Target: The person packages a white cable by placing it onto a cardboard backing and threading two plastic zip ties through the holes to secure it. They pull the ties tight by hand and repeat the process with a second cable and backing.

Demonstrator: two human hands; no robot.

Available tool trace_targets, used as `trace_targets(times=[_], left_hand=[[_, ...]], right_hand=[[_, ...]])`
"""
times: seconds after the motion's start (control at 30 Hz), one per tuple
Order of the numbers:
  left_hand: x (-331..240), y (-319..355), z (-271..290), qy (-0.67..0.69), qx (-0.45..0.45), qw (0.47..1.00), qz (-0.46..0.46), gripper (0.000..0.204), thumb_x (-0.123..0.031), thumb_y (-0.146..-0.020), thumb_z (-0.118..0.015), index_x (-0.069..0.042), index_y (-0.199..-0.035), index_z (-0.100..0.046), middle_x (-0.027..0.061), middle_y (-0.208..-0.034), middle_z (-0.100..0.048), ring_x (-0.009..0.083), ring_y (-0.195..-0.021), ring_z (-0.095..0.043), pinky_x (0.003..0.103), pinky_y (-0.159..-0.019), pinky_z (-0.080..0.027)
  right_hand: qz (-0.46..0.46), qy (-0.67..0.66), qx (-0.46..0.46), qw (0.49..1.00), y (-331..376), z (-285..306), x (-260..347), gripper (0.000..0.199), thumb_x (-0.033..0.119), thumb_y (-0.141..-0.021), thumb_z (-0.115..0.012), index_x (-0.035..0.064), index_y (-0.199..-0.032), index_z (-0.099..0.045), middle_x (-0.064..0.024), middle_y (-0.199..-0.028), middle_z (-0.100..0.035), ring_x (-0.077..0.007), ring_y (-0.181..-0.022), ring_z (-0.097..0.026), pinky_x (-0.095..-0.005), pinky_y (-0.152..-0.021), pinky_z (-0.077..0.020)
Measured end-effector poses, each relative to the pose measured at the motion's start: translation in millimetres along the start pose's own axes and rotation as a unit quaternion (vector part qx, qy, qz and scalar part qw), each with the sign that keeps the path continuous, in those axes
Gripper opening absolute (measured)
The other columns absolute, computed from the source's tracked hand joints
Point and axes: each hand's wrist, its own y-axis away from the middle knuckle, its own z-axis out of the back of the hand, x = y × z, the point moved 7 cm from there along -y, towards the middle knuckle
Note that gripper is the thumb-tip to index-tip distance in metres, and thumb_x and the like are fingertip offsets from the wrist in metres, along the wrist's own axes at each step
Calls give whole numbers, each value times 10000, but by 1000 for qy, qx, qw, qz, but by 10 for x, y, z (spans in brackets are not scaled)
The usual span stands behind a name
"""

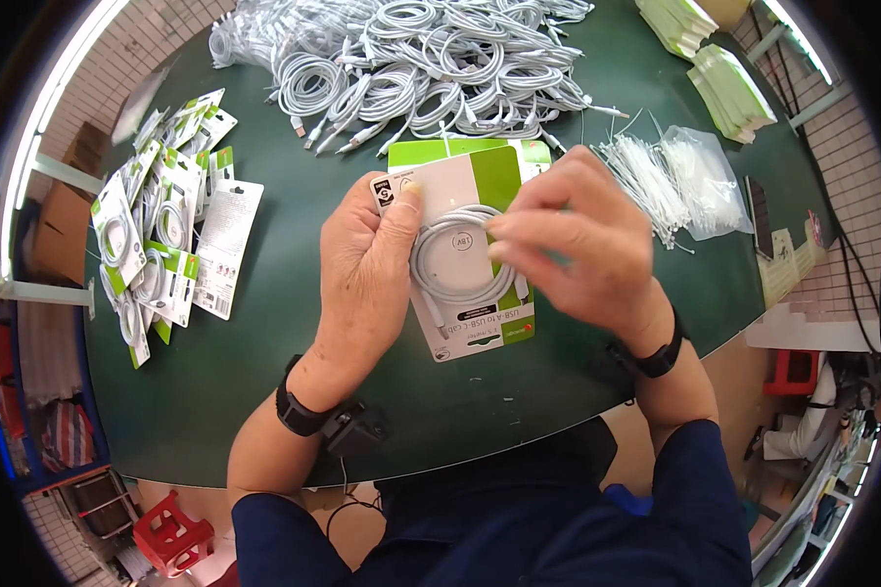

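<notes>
In the head view, nearest the body, a black strap (pixel 301 406) circled the left wrist and a second strap (pixel 664 357) the right. The left hand (pixel 367 259) gripped a card (pixel 463 256) by its left side above the table (pixel 558 411), thumb pressed on the face near the upper corner, fingers hidden behind. That grip presumably kept the card flat and left its middle and right side free. The print ran upside down to the wearer, with the hanger slot at the end nearest the body. A white coil (pixel 460 297) lay against the face, its plug ends over the lower part, which perhaps kept them clear of the fingers.

The right hand (pixel 592 240) was at the coil's right edge, thumb and forefinger curled toward each other; blur hid whether they pinched anything. Just beyond, a green card (pixel 426 152) lay partly covered by the held one.

To the left, carded cables (pixel 157 225) overlapped in a loose pile, set aside, it seemed, from the working spot. To the right, white ties (pixel 636 181) fanned out beside a clear bag (pixel 700 181), probably for an easy right-hand reach, with a phone (pixel 760 217) past them. Farthest off, a heap (pixel 431 68) of coiled cables spread across the table, and green-and-white stacks (pixel 729 93) stood at the upper right.
</notes>
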Motion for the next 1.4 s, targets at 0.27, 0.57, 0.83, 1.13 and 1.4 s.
trace_targets(times=[0.27,0.57,0.83,1.13,1.4], left_hand=[[225,63,72,22,29,999,31,258,-169,-1064,-501,46,-1171,-593,84,-1015,-709,69,-861,-640,230,-747,-531],[119,117,27,18,72,997,11,279,-216,-1052,-547,16,-1205,-581,77,-1080,-690,81,-928,-640,240,-816,-527],[-96,166,-69,-75,110,991,-20,290,-96,-997,-611,44,-1247,-569,86,-1082,-693,116,-968,-649,265,-862,-535],[-64,54,44,3,73,997,-3,306,-62,-986,-617,55,-1265,-574,115,-1140,-702,131,-997,-666,280,-879,-543],[-95,21,8,47,57,997,5,327,-82,-982,-641,43,-1275,-567,118,-1143,-706,131,-995,-673,281,-880,-546]], right_hand=[[36,103,50,993,123,-398,174,419,-17,-536,-787,143,-922,-754,15,-883,-634,-196,-747,-555,-302,-618,-494],[49,75,-20,996,188,-381,109,368,-32,-612,-829,131,-931,-748,-3,-893,-636,-199,-752,-558,-299,-616,-483],[17,46,-75,996,183,-278,48,319,-58,-678,-829,99,-924,-699,-39,-925,-642,-219,-773,-571,-301,-629,-479],[58,51,-65,995,134,-248,231,357,-36,-669,-841,94,-951,-665,-59,-963,-660,-239,-792,-595,-316,-634,-495],[41,-55,-69,995,176,-238,222,329,-23,-751,-801,106,-978,-601,-89,-1019,-704,-252,-788,-669,-328,-637,-563]])
